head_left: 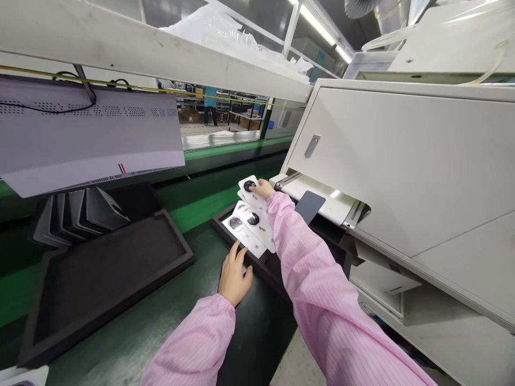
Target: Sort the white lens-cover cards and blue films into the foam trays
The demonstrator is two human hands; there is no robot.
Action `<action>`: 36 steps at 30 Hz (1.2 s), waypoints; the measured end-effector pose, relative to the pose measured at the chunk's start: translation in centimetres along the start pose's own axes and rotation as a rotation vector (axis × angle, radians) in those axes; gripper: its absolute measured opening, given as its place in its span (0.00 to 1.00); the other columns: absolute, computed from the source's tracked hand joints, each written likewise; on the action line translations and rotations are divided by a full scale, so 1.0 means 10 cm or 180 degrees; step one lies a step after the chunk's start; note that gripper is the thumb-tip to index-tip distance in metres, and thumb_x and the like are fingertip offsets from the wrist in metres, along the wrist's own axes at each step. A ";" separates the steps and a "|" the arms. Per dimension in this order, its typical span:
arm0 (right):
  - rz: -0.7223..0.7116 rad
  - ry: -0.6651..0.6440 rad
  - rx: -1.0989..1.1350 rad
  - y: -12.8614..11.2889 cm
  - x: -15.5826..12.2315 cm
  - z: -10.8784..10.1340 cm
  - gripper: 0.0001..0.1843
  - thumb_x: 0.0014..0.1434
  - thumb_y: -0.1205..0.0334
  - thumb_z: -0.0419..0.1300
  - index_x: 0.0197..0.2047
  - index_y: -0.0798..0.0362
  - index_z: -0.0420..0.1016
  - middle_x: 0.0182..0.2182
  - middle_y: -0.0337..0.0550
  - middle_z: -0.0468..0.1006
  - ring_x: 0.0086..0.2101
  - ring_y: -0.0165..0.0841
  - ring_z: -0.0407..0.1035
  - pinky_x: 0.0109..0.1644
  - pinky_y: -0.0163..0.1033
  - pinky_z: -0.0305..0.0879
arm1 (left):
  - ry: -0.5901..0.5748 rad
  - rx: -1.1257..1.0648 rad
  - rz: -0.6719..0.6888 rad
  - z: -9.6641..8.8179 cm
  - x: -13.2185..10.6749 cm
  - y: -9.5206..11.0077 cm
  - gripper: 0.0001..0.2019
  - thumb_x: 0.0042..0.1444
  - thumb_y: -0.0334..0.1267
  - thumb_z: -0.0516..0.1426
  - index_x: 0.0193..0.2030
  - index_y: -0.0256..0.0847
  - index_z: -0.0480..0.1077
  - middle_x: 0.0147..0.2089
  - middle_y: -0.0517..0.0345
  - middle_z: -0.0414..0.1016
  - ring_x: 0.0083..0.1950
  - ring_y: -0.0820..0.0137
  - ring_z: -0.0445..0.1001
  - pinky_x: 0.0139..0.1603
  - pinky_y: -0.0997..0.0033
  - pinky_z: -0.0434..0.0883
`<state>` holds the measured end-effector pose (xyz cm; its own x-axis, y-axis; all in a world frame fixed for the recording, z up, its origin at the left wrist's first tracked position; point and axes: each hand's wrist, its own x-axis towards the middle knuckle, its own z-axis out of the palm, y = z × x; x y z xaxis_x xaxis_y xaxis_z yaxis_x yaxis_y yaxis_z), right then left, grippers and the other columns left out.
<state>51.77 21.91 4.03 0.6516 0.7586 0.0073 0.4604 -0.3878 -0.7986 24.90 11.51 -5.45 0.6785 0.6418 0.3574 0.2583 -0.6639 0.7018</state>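
Observation:
My right hand (264, 189) is closed on the edge of a white phone back cover (246, 181) with a dark round camera area, at the far end of a black tray (219, 228). Several similar white covers (241, 236) lie overlapping in that tray, partly hidden by my right sleeve. Near the tray's front edge, my left hand (234, 274) has its fingers apart. Its fingertips come close to the lowest cover; whether they touch it I cannot tell. Beyond my right forearm, a dark grey flat panel (309, 207) lies at the conveyor's edge.
A white machine (402, 155) with a short conveyor (316, 192) stands on the right. At left is another black tray (108, 273), with several dark panels (78, 214) standing behind it. A shelf beam (161, 48) crosses overhead. A person (210, 102) stands in the background.

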 end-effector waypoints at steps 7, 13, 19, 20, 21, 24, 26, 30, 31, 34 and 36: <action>-0.0839 0.1223 0.0460 -0.17 -0.04 -0.53 0.18 0.61 0.62 0.48 0.55 0.55 0.54 0.53 0.49 0.66 0.52 0.32 0.62 0.53 0.40 0.62 | -0.0019 0.0035 0.0000 -0.01 0.01 0.01 0.22 0.52 0.30 0.52 0.56 0.41 0.61 0.66 0.48 0.53 0.61 0.56 0.61 0.58 0.53 0.62; -0.1073 0.0385 0.0149 0.11 -0.57 -0.42 0.19 0.51 0.58 0.60 0.46 0.54 0.65 0.42 0.44 0.74 0.42 0.36 0.70 0.47 0.43 0.66 | 0.0007 0.0140 0.0064 -0.01 0.03 0.00 0.22 0.53 0.31 0.52 0.56 0.41 0.61 0.66 0.46 0.53 0.60 0.56 0.62 0.56 0.52 0.64; -0.0602 -0.0155 -0.0473 0.39 -0.80 0.23 0.23 0.48 0.59 0.62 0.48 0.53 0.70 0.49 0.47 0.71 0.51 0.40 0.64 0.56 0.45 0.57 | 0.0253 0.0782 0.0387 0.00 0.04 0.09 0.21 0.56 0.34 0.51 0.57 0.36 0.61 0.66 0.40 0.54 0.66 0.50 0.52 0.59 0.45 0.57; -0.0525 -0.0152 -0.0554 0.40 -0.79 0.25 0.27 0.49 0.57 0.62 0.53 0.53 0.67 0.55 0.49 0.66 0.56 0.42 0.58 0.59 0.45 0.53 | 0.0238 0.0936 0.0527 0.02 0.06 0.16 0.20 0.56 0.34 0.51 0.57 0.37 0.62 0.66 0.41 0.54 0.67 0.49 0.49 0.61 0.43 0.54; -0.0433 -0.0146 -0.0635 0.41 -0.76 0.24 0.33 0.48 0.54 0.62 0.57 0.53 0.63 0.60 0.52 0.59 0.60 0.43 0.51 0.61 0.45 0.49 | 0.0141 0.1055 0.0658 0.05 0.09 0.24 0.20 0.57 0.35 0.50 0.57 0.38 0.62 0.66 0.44 0.55 0.67 0.50 0.47 0.62 0.43 0.50; -0.0082 -0.0207 -0.0842 0.43 -0.67 0.13 0.47 0.45 0.43 0.63 0.62 0.59 0.54 0.63 0.59 0.50 0.63 0.50 0.42 0.62 0.48 0.46 | -0.0411 0.1166 0.0755 0.18 0.30 0.47 0.18 0.56 0.37 0.52 0.54 0.42 0.65 0.64 0.48 0.59 0.65 0.55 0.53 0.64 0.49 0.48; 0.0133 -0.0245 -0.0945 0.46 -0.62 0.04 0.50 0.44 0.36 0.59 0.61 0.63 0.56 0.60 0.64 0.55 0.61 0.54 0.47 0.60 0.51 0.49 | -0.0481 0.1202 0.0579 0.28 0.48 0.55 0.22 0.52 0.41 0.57 0.53 0.40 0.66 0.64 0.44 0.59 0.65 0.53 0.53 0.64 0.49 0.48; 0.0258 -0.0265 -0.1065 0.50 -0.54 -0.04 0.42 0.45 0.34 0.56 0.50 0.63 0.69 0.53 0.64 0.66 0.55 0.55 0.58 0.54 0.50 0.56 | -0.0420 0.1235 0.0190 0.42 0.80 0.51 0.37 0.36 0.47 0.66 0.54 0.33 0.64 0.63 0.32 0.56 0.66 0.39 0.47 0.60 0.38 0.47; 0.0229 -0.0308 -0.1062 0.50 -0.54 -0.04 0.39 0.45 0.35 0.58 0.46 0.62 0.72 0.50 0.62 0.70 0.52 0.52 0.62 0.51 0.47 0.59 | -0.0409 0.1227 0.0087 0.44 0.85 0.49 0.39 0.34 0.46 0.67 0.54 0.31 0.64 0.63 0.29 0.55 0.66 0.36 0.45 0.60 0.36 0.47; 0.0111 -0.0415 -0.0977 0.51 -0.57 -0.03 0.28 0.42 0.41 0.63 0.36 0.57 0.76 0.38 0.50 0.78 0.39 0.41 0.71 0.41 0.38 0.63 | -0.0392 0.1142 -0.0097 0.44 0.92 0.43 0.36 0.38 0.40 0.65 0.55 0.28 0.62 0.65 0.26 0.49 0.67 0.37 0.42 0.61 0.40 0.48; 0.0067 -0.0289 -0.0893 0.52 -0.64 -0.04 0.24 0.40 0.44 0.65 0.34 0.54 0.76 0.34 0.43 0.78 0.34 0.35 0.72 0.38 0.35 0.63 | -0.0433 0.1036 -0.0102 0.44 0.93 0.41 0.30 0.45 0.33 0.60 0.56 0.29 0.61 0.66 0.28 0.48 0.68 0.43 0.42 0.62 0.47 0.51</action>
<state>50.19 14.80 0.06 0.6120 0.7876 -0.0715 0.6043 -0.5240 -0.6003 35.26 13.07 -1.96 0.7462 0.6218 0.2376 0.4717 -0.7458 0.4703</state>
